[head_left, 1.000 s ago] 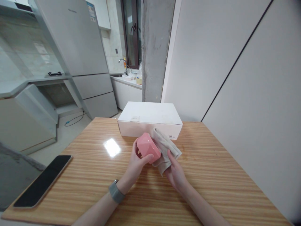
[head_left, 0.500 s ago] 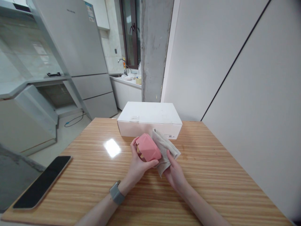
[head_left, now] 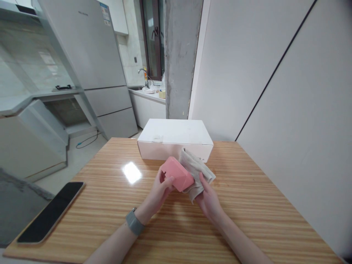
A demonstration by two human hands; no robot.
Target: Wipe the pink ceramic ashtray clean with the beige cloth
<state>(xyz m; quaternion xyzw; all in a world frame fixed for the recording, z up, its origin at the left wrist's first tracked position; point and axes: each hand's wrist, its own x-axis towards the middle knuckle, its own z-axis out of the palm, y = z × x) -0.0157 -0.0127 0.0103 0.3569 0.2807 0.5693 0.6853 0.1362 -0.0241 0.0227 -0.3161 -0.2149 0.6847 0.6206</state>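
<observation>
A pink faceted object (head_left: 177, 173), hollow-looking with a notched edge on its left, is held above the table by my left hand (head_left: 160, 187). The thumb lies across its near side and the fingers wrap its left end. My right hand (head_left: 207, 198) grips a folded light grey cloth (head_left: 194, 169), thumb on top and fingers underneath. The cloth presses against the right side of the pink object. My left wrist wears a watch with a grey band (head_left: 134, 222).
A white box (head_left: 176, 132) stands at the back of the wood-grain table (head_left: 247, 205), just beyond my hands. A long black flat panel (head_left: 52, 212) lies along the left edge. Past the table are a fridge (head_left: 79, 44) and a sink counter (head_left: 148, 101).
The pink object and the cloth have shifted slightly to the right. My left hand has turned the object, so its notched opening shows less, and its thumb has moved left along it.
</observation>
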